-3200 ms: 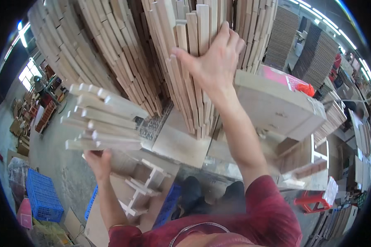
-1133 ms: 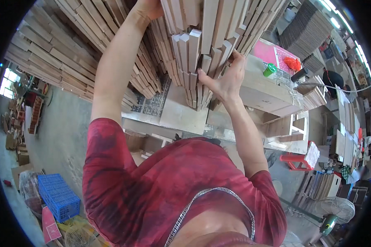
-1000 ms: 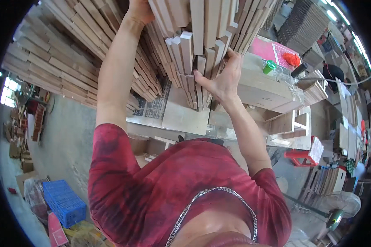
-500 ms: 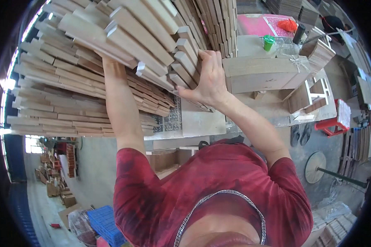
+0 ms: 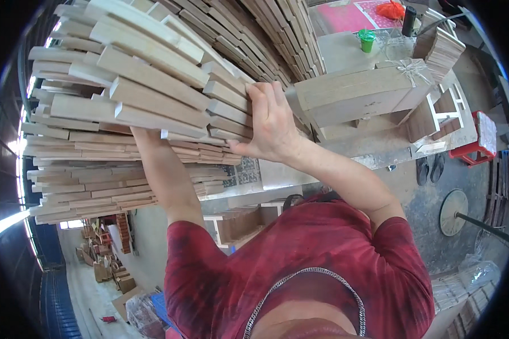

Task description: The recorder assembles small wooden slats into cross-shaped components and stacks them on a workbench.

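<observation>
A thick bundle of pale wooden strips (image 5: pixel 152 85) lies across both my arms' reach, with uneven ends. My right hand (image 5: pixel 272 127) grips the bundle's right end, thumb at the near edge and fingers bent over the far side. The left forearm (image 5: pixel 167 169) goes in under the bundle's near side; the left hand itself is hidden beneath the strips. Under and beside my left arm, stacked wooden strips (image 5: pixel 96 186) lie in layers. More stacked strips (image 5: pixel 266 34) stand just beyond the held bundle.
On the bench at right sit a tied stack of curved boards (image 5: pixel 356 99), a small wooden frame (image 5: pixel 435 116), a green cup (image 5: pixel 366 40) and a dark cylinder (image 5: pixel 409 21). A red stool (image 5: pixel 475 138) and slippers (image 5: pixel 430 169) are on the floor. Below the bench's front edge is a wooden box (image 5: pixel 237 226).
The held bundle has come down and toward me, lying more level across the stacks. My right hand moved slightly left with its end. The view has shifted a little.
</observation>
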Available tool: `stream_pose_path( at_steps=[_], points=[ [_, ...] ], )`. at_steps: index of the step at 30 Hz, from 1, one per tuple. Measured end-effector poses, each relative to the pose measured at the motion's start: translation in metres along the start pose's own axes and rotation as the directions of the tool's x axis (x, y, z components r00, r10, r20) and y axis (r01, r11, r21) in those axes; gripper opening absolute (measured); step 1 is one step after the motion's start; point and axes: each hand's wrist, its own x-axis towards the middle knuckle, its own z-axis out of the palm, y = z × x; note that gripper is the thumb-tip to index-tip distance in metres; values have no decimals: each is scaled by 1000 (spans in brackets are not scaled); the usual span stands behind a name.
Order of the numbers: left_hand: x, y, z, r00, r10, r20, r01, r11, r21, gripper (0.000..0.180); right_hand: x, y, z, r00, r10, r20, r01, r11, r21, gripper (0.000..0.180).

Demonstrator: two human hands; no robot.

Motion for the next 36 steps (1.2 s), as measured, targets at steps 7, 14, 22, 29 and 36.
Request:
stream_pose_path(
  at_steps=[7,14,22,29,36],
  points=[
    [-39,-23,-58,975,12,224,46,966,-254,46,-7,7,14,998,-40,-57,37,998,-52,99],
    [-70,-25,-239,920,14,391,148,912,-382,46,-4,-2,7,1000,-16,-7,15,999,-45,99],
    [-100,-70,-161,960,-40,277,139,928,-346,47,-6,21,-1,999,-38,24,39,999,-37,100],
    [-18,-71,-64,959,56,-277,-86,992,-95,48,1,10,2,994,-61,96,61,998,7,98],
    [-7,-62,-23,748,124,-652,-170,985,-8,55,7,-9,-9,975,-53,215,92,980,-175,100]
  ],
)
